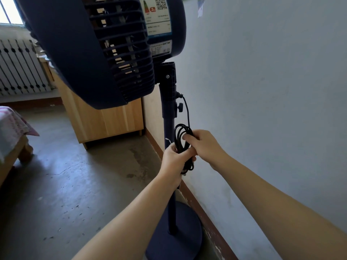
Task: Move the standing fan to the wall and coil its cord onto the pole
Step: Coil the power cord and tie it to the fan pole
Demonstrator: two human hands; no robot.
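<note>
A dark blue standing fan [90,49] stands close to the pale wall [262,91], its round base [180,239] on the floor beside the skirting. The black cord [181,131] leaves the neck of the pole [169,124] and hangs down into a bundle of loops beside the pole. My left hand [173,162] is closed around the lower part of the bundle. My right hand [201,144] pinches the loops just above it. A small white tie sticks out at the left of the bundle.
A wooden cabinet [105,119] stands behind the fan against the wall. A radiator [20,66] sits under the window at the far left. A bed corner with a checked cover [13,128] is at the left edge. Grey concrete floor [75,184] lies to the left.
</note>
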